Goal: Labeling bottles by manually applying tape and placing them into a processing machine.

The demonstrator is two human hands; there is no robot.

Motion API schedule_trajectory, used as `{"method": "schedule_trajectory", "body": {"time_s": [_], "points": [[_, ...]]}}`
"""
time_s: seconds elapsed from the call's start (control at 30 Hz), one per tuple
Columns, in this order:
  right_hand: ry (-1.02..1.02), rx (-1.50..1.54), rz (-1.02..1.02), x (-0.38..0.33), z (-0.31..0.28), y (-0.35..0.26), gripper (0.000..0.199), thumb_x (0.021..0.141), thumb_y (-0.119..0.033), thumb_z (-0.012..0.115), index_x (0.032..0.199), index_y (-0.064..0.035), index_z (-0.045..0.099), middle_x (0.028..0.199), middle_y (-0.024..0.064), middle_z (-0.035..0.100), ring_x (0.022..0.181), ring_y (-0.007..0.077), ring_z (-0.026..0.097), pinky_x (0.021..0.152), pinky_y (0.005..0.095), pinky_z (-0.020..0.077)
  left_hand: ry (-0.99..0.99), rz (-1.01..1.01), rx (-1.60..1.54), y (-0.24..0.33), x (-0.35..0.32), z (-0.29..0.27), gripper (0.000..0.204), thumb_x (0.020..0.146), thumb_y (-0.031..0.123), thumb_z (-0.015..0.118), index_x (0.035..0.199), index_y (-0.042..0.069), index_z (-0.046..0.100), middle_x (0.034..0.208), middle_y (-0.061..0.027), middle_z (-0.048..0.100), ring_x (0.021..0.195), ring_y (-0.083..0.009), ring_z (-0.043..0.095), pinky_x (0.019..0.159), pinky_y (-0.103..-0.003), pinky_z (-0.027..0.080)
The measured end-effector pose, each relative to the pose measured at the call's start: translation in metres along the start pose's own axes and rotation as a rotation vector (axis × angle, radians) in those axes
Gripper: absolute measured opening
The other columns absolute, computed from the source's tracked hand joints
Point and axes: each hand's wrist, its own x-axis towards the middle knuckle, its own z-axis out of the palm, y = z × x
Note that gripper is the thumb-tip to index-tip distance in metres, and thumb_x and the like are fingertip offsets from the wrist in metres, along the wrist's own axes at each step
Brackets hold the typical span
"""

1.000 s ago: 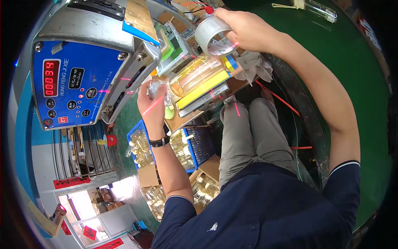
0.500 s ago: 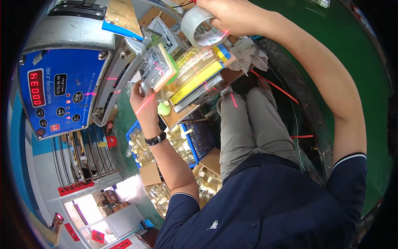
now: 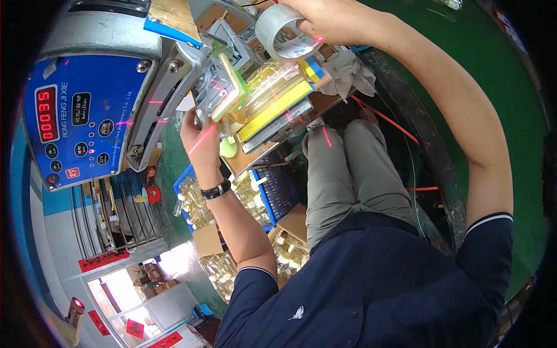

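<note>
My left hand (image 3: 200,142), with a dark band on its wrist, reaches up to the clear block fixture (image 3: 219,87) beside the blue machine. Its fingers are bent together at the fixture's lower edge; what they hold is too small to make out. My right hand (image 3: 331,23) is at the top, with a finger over the rim of a wide roll of clear tape (image 3: 268,36); its other fingers are partly hidden. Between the hands lies a tray of clear glassy pieces (image 3: 277,87) with a yellow ruled strip (image 3: 275,110) along its near side. A light-green round piece (image 3: 228,147) sits below the fixture.
The blue machine panel (image 3: 81,116) with a red digit display stands at left. Below the bench, a blue crate (image 3: 279,194) and cardboard boxes (image 3: 208,240) hold many small clear bottles. White cloth (image 3: 351,75) hangs at the bench's right end. Red laser lines cross the bench.
The digits on the machine's display have changed, and the machine and fixture sit slightly differently in the picture. The tape roll and right hand appear slightly higher. My left hand stays at the fixture.
</note>
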Motion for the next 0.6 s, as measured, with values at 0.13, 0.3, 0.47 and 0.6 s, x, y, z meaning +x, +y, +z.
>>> {"method": "schedule_trajectory", "body": {"time_s": [0.13,0.3,0.47,0.6], "points": [[0.014,-0.06,-0.024,-0.003,-0.001,-0.004,0.029,0.092,-0.009,0.059,0.117,0.0049,0.055,0.108,0.0315,0.071,0.099,0.0495,0.07,0.086,0.0521,0.0566,-0.016,-0.031,0.012,0.008,-0.002,0.0,0.041,0.093,0.008,0.071,0.131,-0.008,0.066,0.104,-0.0147,0.075,0.084,-0.0158,0.067,0.074,-0.026,0.053],[0.05,-0.197,-0.102,-0.001,-0.003,-0.001,0.03,0.092,-0.01,0.06,0.118,0.0041,0.055,0.109,0.0308,0.071,0.1,0.0489,0.07,0.087,0.0515,0.0565,-0.036,-0.043,0.007,0.016,-0.007,0.001,0.043,0.093,0.01,0.073,0.132,-0.006,0.067,0.102,-0.0131,0.075,0.083,-0.0143,0.066,0.073,-0.026,0.053],[0.084,-0.197,-0.162,-0.023,0.001,0.001,0.034,0.093,-0.017,0.067,0.122,-0.0025,0.057,0.118,0.026,0.072,0.101,0.047,0.071,0.091,0.0518,0.0563,-0.015,0.108,0.013,0.021,-0.022,-0.008,0.042,0.093,0.011,0.075,0.133,-0.003,0.068,0.098,-0.0091,0.073,0.078,-0.0119,0.061,0.069,-0.025,0.049],[0.372,-0.173,-0.369,-0.092,0.016,0.0,0.051,0.076,-0.002,0.077,0.123,-0.0071,0.06,0.11,0.0141,0.073,0.086,0.0402,0.069,0.076,0.0466,0.0553,0.026,0.218,0.031,0.03,-0.06,-0.034,0.041,0.095,0.011,0.076,0.134,0.004,0.069,0.093,-0.0021,0.068,0.071,-0.01,0.051,0.065,-0.024,0.042]]}}
